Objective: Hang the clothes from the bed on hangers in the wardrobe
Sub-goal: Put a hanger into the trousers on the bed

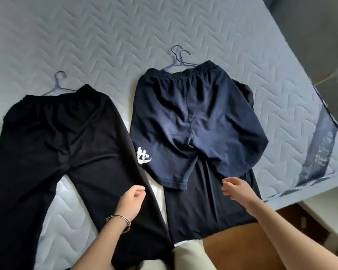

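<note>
Long black trousers [53, 137] lie flat on the left of the bed, with a thin blue-grey wire hanger [60, 83] poking out at the waistband. Navy shorts [191, 117] with a white printed mark lie to the right, on top of another dark garment [207, 203]. Two wire hangers [179, 56] stick out above the shorts' waistband. My left hand [132, 199], with a bracelet on its wrist, hovers over the trousers' right leg, fingers loosely curled and holding nothing. My right hand [235, 189] hovers over the dark garment just below the shorts, also holding nothing.
The bed [105, 36] has a pale quilted mattress cover with a zigzag pattern; its right edge [320, 152] carries a dark printed band. Brown floor [242, 246] shows at the bottom right, beside white furniture [330, 217]. The wardrobe is out of view.
</note>
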`<act>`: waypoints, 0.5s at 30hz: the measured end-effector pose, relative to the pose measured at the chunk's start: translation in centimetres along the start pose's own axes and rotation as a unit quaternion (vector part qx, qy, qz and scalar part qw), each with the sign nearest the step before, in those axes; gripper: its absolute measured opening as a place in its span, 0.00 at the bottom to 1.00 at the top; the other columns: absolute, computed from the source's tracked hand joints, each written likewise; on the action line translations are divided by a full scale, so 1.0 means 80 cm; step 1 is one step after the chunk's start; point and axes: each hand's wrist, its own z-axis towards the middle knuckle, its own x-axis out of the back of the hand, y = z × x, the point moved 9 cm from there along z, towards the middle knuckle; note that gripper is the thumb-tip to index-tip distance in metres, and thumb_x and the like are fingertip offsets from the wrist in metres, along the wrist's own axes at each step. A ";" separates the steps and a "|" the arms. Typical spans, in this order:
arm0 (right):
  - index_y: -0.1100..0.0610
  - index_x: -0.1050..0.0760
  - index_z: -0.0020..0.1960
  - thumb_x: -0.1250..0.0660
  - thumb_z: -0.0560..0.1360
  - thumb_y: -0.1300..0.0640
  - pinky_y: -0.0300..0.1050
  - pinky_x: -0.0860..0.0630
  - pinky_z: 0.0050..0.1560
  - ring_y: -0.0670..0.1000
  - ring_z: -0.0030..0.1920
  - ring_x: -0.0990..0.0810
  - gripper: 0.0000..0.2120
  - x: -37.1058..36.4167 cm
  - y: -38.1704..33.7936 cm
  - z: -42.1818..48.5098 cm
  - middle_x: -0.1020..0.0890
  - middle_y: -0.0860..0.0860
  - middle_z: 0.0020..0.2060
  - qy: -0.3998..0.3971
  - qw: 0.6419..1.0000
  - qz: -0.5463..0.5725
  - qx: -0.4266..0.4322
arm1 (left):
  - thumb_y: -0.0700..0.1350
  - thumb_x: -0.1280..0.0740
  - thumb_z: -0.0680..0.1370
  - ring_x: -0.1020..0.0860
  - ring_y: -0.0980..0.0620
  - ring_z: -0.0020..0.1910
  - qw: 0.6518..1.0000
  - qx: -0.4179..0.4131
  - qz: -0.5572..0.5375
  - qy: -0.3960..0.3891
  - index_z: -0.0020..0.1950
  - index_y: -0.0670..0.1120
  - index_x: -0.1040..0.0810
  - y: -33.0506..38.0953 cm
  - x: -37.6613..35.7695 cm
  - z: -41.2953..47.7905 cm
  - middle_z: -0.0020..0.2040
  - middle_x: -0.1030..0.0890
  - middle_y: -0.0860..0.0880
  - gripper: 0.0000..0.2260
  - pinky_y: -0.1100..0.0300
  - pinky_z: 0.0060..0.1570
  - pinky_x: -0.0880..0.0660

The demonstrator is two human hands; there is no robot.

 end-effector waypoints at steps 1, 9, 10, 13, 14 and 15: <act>0.57 0.24 0.53 0.40 0.76 0.60 0.44 0.26 0.44 0.53 0.46 0.20 0.09 0.001 -0.018 0.019 0.18 0.55 0.46 -0.006 1.000 -0.022 0.005 | 0.43 0.38 0.77 0.24 0.51 0.51 1.000 -0.012 0.005 0.019 0.54 0.48 0.23 0.023 0.004 0.021 0.49 0.21 0.49 0.08 0.63 0.51 0.33; 0.56 0.22 0.55 0.38 0.75 0.59 0.37 0.34 0.47 0.49 0.48 0.24 0.11 0.009 -0.206 0.187 0.18 0.52 0.53 0.055 0.986 -0.113 0.105 | 0.39 0.39 0.78 0.28 0.44 0.65 0.977 -0.143 0.040 0.150 0.63 0.38 0.27 0.188 0.026 0.243 0.64 0.25 0.41 0.14 0.56 0.66 0.35; 0.56 0.22 0.55 0.39 0.76 0.58 0.37 0.33 0.48 0.50 0.49 0.23 0.11 0.008 -0.237 0.211 0.18 0.52 0.53 0.065 0.983 -0.119 0.125 | 0.39 0.40 0.78 0.31 0.44 0.68 0.971 -0.165 0.057 0.165 0.65 0.38 0.29 0.208 0.026 0.271 0.66 0.27 0.41 0.15 0.56 0.68 0.38; 0.56 0.22 0.55 0.40 0.76 0.57 0.38 0.30 0.49 0.51 0.50 0.22 0.11 0.003 -0.328 0.271 0.18 0.52 0.52 0.093 0.969 -0.132 0.188 | 0.44 0.42 0.79 0.42 0.43 0.75 0.950 -0.184 0.153 0.203 0.71 0.39 0.36 0.242 0.019 0.356 0.74 0.39 0.40 0.21 0.49 0.72 0.46; 0.57 0.23 0.55 0.40 0.77 0.57 0.37 0.30 0.49 0.50 0.51 0.22 0.11 -0.002 -0.358 0.290 0.18 0.52 0.52 0.098 0.961 -0.141 0.215 | 0.46 0.43 0.80 0.44 0.43 0.75 0.942 -0.176 0.190 0.213 0.72 0.39 0.38 0.243 0.016 0.382 0.75 0.41 0.40 0.22 0.47 0.72 0.47; 0.57 0.23 0.56 0.40 0.77 0.57 0.38 0.31 0.50 0.51 0.53 0.23 0.11 -0.007 -0.387 0.308 0.18 0.52 0.53 0.102 0.951 -0.158 0.244 | 0.48 0.43 0.80 0.43 0.42 0.75 0.931 -0.174 0.227 0.227 0.73 0.40 0.39 0.243 0.014 0.403 0.75 0.41 0.40 0.23 0.45 0.72 0.45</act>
